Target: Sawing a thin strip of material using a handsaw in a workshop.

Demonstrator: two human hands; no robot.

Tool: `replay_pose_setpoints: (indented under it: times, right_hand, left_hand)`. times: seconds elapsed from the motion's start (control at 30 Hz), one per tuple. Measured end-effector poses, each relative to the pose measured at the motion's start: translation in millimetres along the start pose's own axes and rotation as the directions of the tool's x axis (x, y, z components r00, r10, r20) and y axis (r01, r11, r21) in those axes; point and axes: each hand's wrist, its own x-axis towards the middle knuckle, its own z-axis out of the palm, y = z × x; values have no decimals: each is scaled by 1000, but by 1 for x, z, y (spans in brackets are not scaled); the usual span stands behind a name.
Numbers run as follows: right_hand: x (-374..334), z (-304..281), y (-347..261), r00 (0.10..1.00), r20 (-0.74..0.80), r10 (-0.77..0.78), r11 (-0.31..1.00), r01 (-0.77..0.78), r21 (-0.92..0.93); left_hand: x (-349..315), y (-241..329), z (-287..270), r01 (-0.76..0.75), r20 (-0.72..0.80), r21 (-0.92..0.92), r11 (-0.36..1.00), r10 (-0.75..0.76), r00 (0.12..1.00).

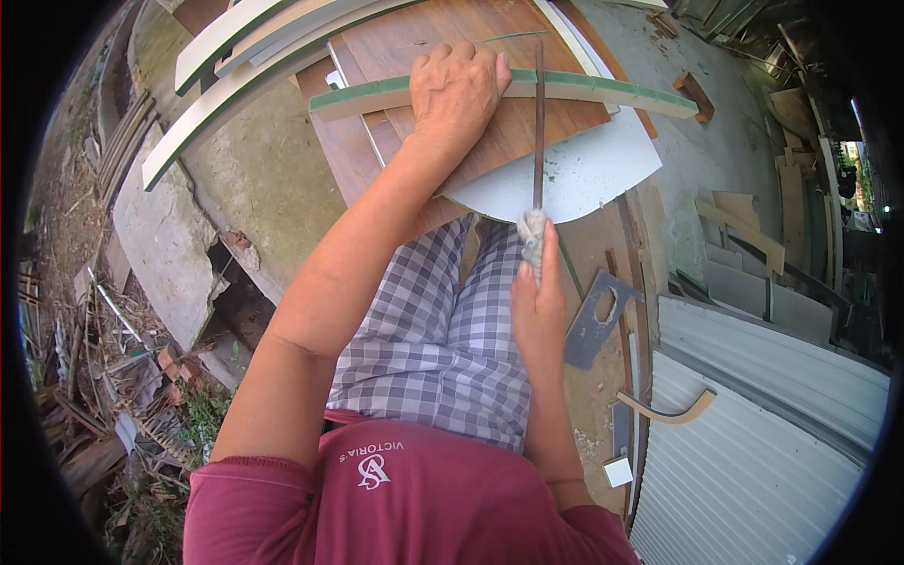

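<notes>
My left hand point(459, 94) is closed over a long, pale strip with a green top edge point(603, 89), pressing it onto a brown wood-grain board point(508, 151). Several thin marks cross the green edge. In my right hand point(539, 306) is a long, narrow, dark metal tool point(540, 122) with a cloth-wrapped grip; whether it is a file or a saw blade I cannot tell. Its shaft lies across the strip, just right of my left hand. Green crumbs dot a white curved sheet point(603, 162) under the board.
More pale strips point(235, 113) stack at the upper left. A grey plate with a cut-out point(598, 320) and a curved offcut point(667, 412) lie to my right, near white corrugated panels point(744, 471). Broken concrete point(179, 254) and debris point(122, 414) lie on the left.
</notes>
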Motion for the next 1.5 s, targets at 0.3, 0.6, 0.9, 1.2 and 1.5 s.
replay_pose_setpoints:
  times: [0.3,0.6,0.9,1.2,1.5]
  right_hand:
    - [-20,2,12,999,17,-27,995,29,-98]
    - [42,-3,-3,999,-22,-39,999,38,-23]
    - [-42,2,38,999,41,-6,1000,7,-18]
    - [54,-2,-6,1000,-5,-18,1000,18,11]
    - [-30,7,21,998,-34,50,989,-45,138]
  left_hand:
    - [0,-1,2,-7,-22,12,1000,7,1000]
    - [-1,4,1,-4,-30,-6,1000,4,1000]
    - [-2,1,-2,3,-21,-6,1000,-3,1000]
    - [-1,6,2,-4,-30,-32,999,3,1000]
    - [-3,-2,3,0,-66,-17,1000,-1,998]
